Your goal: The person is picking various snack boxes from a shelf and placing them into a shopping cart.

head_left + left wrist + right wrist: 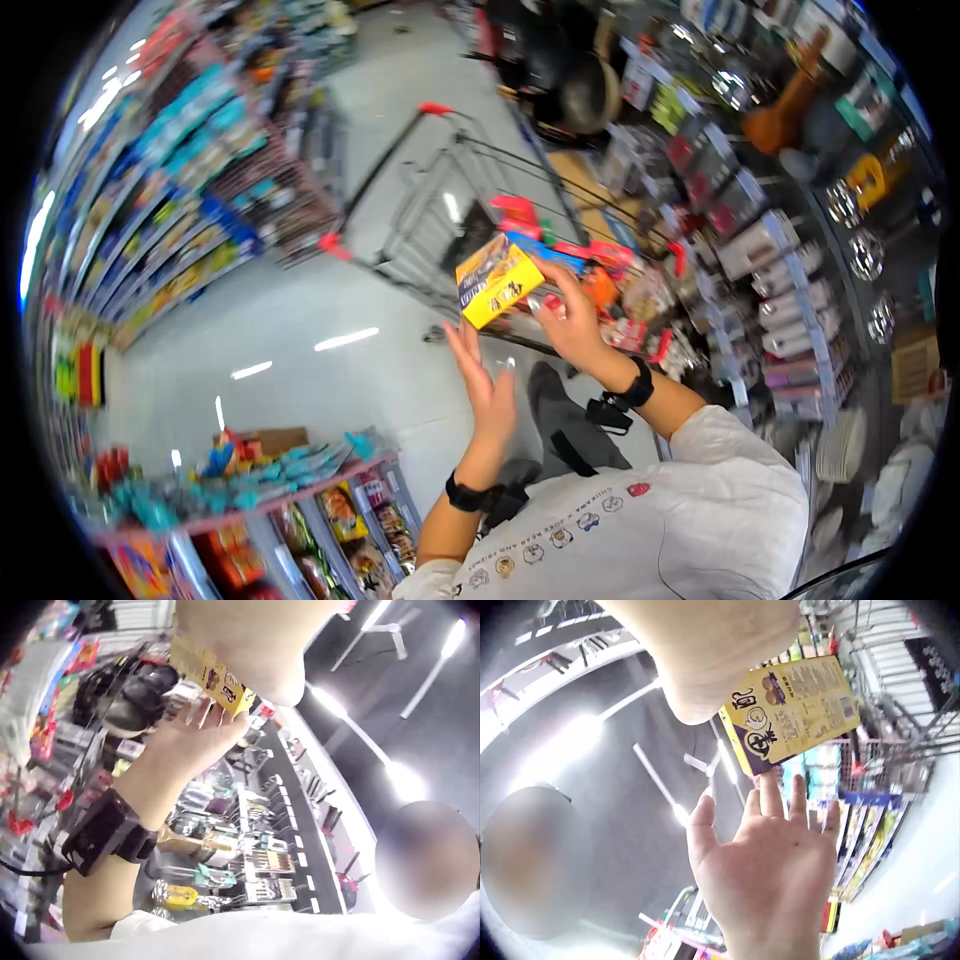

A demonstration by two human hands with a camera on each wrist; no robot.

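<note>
1. Holding a yellow box [497,283] up in front of the shopping cart [430,230], my right hand [575,322] has its fingers [217,720] curled round one edge. The box hangs in the air, tilted, with its printed face toward me.
2. My left hand [487,385] is just under the box, palm flat, fingers [771,796] straight and a little apart, holding nothing. Their tips are at the box's lower edge; I cannot tell whether they touch it.
3. The cart stands in the aisle beyond the box and carries red and blue packets [560,250]. Stocked shelves [770,270] run along my right.
4. To do this well, I judge the right hand needs a firm grip, since only one edge of the box is held and it could swing.
5. The flat left palm would serve best squarely under the box's base, steadying it before any release.
6. I would keep the cart's rim in sight, because the head view is blurred and edges are hard to place.
</note>
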